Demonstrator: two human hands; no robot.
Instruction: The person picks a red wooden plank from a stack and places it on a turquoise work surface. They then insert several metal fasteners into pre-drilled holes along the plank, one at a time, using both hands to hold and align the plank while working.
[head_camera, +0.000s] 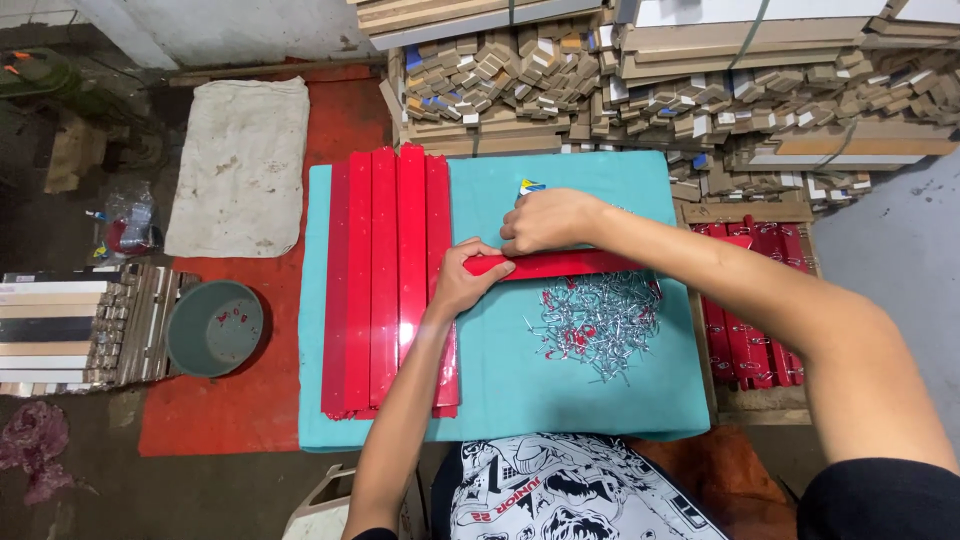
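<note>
- Offcut stacks (700, 90): wood pieces piled along the far edge, behind the work surface.
- Teal cloth (580, 400): covers the table; all the work lies on it.
- Red mat (220, 410): underneath, to the left, with a pale sack (240, 165) and a grey bucket (213, 327).
- Red strips (385, 280): several laid side by side lengthwise, left half of the cloth.
- Crate (745, 345): right of the table, holding more red pieces.
- Hook pile (600, 325): loose silver metal fittings, just beneath the held strip.
- Strip (560, 264): one red piece lying crosswise, mid-cloth, touching the stack's right edge. Judged best kept flat and pinned at both points so it cannot skid.
- Right hand (548, 220): curled, knuckles up, pressing the strip's upper edge; anything pinched underneath is hidden.
- Left hand (465, 282): fingers closed over the strip's left end, gripping it.
</note>
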